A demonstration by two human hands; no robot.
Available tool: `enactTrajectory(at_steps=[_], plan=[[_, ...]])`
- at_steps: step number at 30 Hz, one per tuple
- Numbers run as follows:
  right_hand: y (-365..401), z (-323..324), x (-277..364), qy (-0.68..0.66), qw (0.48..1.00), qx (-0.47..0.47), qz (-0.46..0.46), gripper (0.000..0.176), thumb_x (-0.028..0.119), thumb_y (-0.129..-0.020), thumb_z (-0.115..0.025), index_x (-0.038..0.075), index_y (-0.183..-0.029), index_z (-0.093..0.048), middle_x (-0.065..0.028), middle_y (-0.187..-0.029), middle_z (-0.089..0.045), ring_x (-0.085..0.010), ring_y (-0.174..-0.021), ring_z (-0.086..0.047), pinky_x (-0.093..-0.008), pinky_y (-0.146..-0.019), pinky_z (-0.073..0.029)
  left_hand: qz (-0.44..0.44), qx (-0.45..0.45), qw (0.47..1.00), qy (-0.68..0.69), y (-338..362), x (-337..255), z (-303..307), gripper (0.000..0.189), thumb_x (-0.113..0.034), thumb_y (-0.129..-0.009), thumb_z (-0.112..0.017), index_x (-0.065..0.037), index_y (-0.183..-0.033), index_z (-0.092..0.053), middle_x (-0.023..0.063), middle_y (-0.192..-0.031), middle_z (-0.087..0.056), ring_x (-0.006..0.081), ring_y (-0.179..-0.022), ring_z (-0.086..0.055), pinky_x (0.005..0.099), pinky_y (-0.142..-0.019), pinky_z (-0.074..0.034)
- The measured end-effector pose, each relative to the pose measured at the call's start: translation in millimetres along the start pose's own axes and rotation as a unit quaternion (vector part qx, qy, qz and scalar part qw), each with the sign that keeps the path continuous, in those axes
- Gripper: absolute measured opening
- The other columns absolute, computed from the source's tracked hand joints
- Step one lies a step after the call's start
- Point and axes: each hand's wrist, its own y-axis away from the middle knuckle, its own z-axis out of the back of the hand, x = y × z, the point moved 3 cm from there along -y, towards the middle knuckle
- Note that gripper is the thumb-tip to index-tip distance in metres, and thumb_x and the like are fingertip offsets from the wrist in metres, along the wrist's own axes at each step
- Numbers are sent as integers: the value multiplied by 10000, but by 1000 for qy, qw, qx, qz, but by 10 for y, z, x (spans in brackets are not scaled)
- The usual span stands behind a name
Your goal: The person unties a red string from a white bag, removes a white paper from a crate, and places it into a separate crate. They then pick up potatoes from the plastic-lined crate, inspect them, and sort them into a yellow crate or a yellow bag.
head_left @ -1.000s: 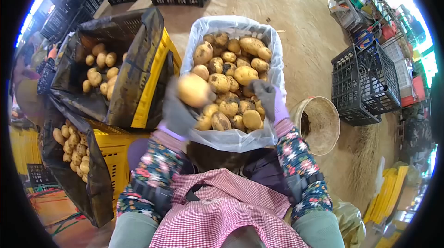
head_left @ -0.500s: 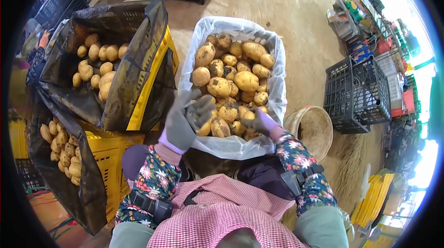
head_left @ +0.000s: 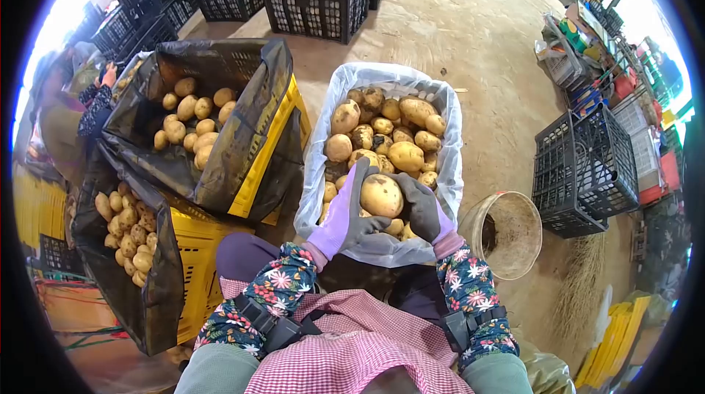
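A large, pale potato (head_left: 382,196) with a few dark specks is held up between my gloved hands, over the near part of a crate. My left hand (head_left: 346,214), in a purple and grey glove, is closed on its left side and underneath. On the right side of the same potato, my right hand (head_left: 424,210) grips with bent fingers. Below lies a crate lined with translucent white plastic (head_left: 450,174), filled with potatoes (head_left: 406,157), several of them soiled with dark dirt. The hands and held potato hide part of the near heap.
Two yellow crates with black liners (head_left: 250,152) stand at the left, holding potatoes (head_left: 132,232). A dirty bucket (head_left: 525,236) is right of the white liner, near black crates (head_left: 584,174). Stacked black crates (head_left: 316,16) stand behind. Another person's sleeve (head_left: 94,111) shows far left.
My hands, apart over the heap before, have come together around the large potato. My left hand moved right and turned. The view has shifted, so the crates appear lower and farther right.
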Motion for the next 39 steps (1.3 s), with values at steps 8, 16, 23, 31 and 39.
enactTrajectory(at_steps=[8,16,23,31,39], plan=[[23,-96,30,189,973,-74,106,422,381,-939,-514,-8,-1078,-602,-96,-973,-650,-148,-893,-588,-311,-825,-466,-74,16,992,-100,30,23,-243,1156,-37,-575,-839,-8,-1476,-116,169,-1455,-317,250,-1353,-329,351,-1115,-279],[-12,-55,-114,237,948,-137,161,449,465,-884,-557,66,-1082,-612,-104,-859,-653,-209,-814,-613,-329,-776,-478,4,31,999,-20,-33,0,-296,1119,49,-597,-792,-13,-1477,-103,132,-1409,-373,226,-1287,-395,339,-1040,-381],[-25,213,-149,197,955,-221,-32,435,399,-885,-537,24,-1094,-605,-147,-876,-679,-222,-737,-659,-351,-686,-496,-18,9,999,39,51,128,-342,1106,39,-600,-803,-40,-1478,-134,113,-1367,-401,223,-1229,-436,338,-1014,-410],[-8,576,-205,169,952,-254,-14,385,322,-937,-487,-13,-1097,-591,-102,-831,-667,-162,-712,-641,-276,-633,-497,133,-107,824,540,-141,74,514,522,-510,-922,-501,-51,-1168,-531,109,-994,-632,206,-814,-653,291,-646,-578],[-162,608,-517,648,754,3,-111,493,326,-861,-553,127,-1302,-459,-126,-1110,-633,-337,-995,-613,-430,-839,-485,-21,-239,757,608,-167,220,2003,731,-553,-918,-451,-4,-1382,-326,225,-1429,-356,325,-1261,-452,409,-940,-497]])
